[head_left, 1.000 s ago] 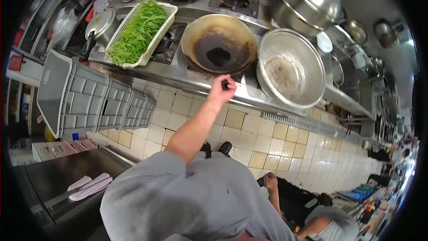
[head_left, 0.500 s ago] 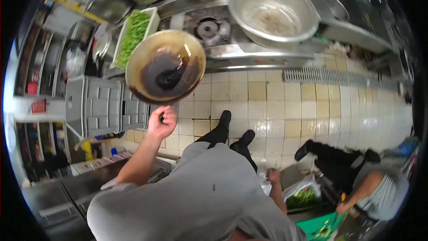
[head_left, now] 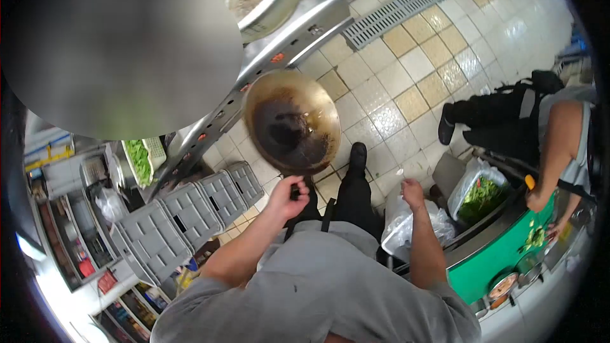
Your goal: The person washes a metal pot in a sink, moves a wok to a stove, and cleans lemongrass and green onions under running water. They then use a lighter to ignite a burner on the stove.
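Note:
My left hand [head_left: 289,197] is closed around the handle of a large wok [head_left: 327,105]. The wok hangs over the floor in front of me, with dark brown residue across its inside. To the right, my right hand [head_left: 413,194] is raised above clear plastic bags [head_left: 397,222], its fingers curled together. A small pale spot shows just beyond its fingertips, too small to name.
A large grey blur hides the upper left. A metal basin [head_left: 286,6] stands on the steel stove [head_left: 324,0]. Leafy greens [head_left: 138,162] fill a white basket; grey crates [head_left: 149,232] stand left. A co-worker [head_left: 562,133] cuts at a green board [head_left: 480,273] on the right.
The view has turned, and the wok now hangs further from the stove, nearer my legs. My right hand has risen forward. The grey blur has come in at the upper left.

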`<state>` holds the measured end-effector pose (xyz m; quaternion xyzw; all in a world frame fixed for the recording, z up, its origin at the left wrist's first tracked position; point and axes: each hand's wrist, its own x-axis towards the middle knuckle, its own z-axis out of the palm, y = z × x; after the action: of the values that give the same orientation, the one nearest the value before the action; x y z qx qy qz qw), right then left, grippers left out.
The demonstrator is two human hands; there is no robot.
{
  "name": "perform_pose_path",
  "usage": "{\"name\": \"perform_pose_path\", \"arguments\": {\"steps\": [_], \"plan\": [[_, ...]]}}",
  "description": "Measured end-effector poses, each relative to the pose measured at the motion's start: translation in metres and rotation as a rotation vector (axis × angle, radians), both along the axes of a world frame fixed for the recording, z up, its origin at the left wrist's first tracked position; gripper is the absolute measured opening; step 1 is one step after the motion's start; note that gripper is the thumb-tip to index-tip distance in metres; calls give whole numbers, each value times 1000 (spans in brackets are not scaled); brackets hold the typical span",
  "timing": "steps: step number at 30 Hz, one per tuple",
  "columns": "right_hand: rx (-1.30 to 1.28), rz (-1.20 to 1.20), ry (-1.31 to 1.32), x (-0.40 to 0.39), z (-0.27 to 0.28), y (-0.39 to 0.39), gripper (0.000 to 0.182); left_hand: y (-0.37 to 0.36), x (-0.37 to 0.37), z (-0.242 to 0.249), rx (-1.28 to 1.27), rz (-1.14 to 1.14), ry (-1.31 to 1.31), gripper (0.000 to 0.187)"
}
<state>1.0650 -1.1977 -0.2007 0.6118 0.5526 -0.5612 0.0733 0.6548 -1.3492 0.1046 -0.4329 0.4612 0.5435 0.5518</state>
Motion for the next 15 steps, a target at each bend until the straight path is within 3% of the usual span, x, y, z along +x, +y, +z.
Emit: {"name": "perform_pose_path", "arguments": {"steps": [2, 5, 6, 8, 10, 11, 13, 14, 15], "plan": [[-86, -277, 164, -38, 38, 3, 20, 36, 8, -57, -127, -240, 265, 8], [-60, -405, 321, -92, 54, 4, 18, 75, -23, -162, -131, -653, 592, 16], [-37, -437, 368, -112, 53, 4, 20, 82, -46, -211, -102, -769, 560, 24], [-16, -540, 440, -163, 71, 9, 18, 116, -82, -262, -53, -1110, 419, 25], [14, -562, 486, -209, 14, -13, 19, 143, -105, -326, -132, -1328, 415, 17], [6, -549, 433, -226, 4, -20, 20, 140, -97, -341, -149, -1363, 399, 17], [-38, -563, 377, -252, -21, -46, 21, 110, -73, -367, -184, -1437, 825, 19], [-132, -610, 424, -265, -34, -61, 20, 94, -72, -381, -204, -1469, 818, 19], [-224, -656, 471, -273, -45, -76, 20, 76, -73, -396, -163, -1365, 888, 23]]}}
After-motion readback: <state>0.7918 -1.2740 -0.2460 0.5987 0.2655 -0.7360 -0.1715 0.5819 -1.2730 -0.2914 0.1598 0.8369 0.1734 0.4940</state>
